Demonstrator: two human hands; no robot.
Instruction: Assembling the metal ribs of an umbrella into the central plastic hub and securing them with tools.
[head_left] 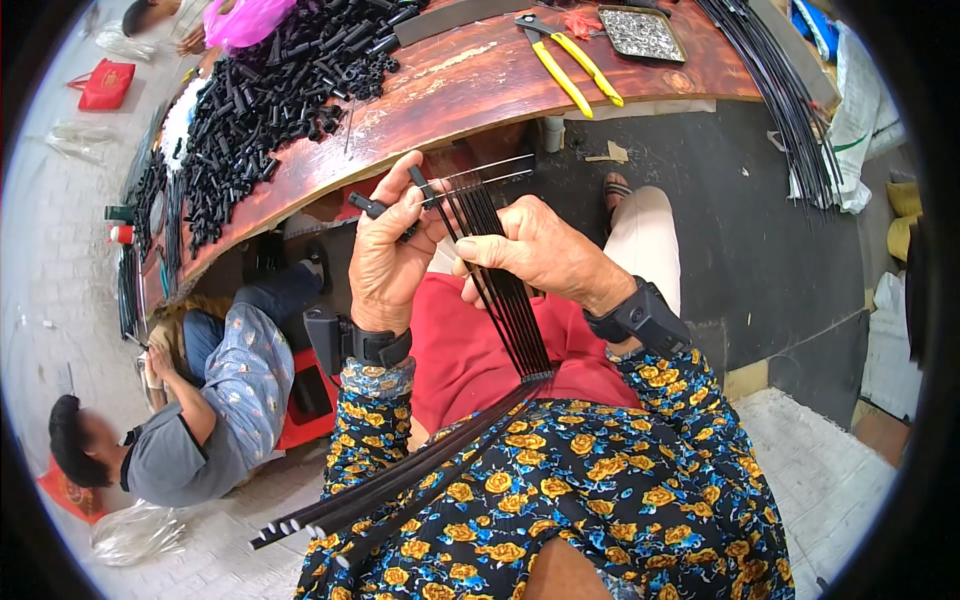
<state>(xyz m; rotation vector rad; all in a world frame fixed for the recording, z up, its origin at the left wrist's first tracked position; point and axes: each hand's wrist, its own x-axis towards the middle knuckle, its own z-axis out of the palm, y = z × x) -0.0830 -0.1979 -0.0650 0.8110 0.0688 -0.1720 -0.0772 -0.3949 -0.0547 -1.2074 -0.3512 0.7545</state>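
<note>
The left hand [385, 255] pinches a small black plastic tube [368, 206] at the tips of thin black rods [505, 300]; the right hand [540, 255] grips the bundle over the lap. On the curved wooden bench [470, 85] lie a heap of black tubes [270, 90], yellow-handled pliers [570, 65] and a metal tray of small silvery parts [642, 33].

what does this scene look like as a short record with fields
left hand: left hand pinches a small black tube piece at the rod tips
right hand: right hand grips the bundle of thin black rods
table: wooden table with a pile of black tube pieces, yellow-handled pliers, metal tray
nearby: another person sits on the left
</note>
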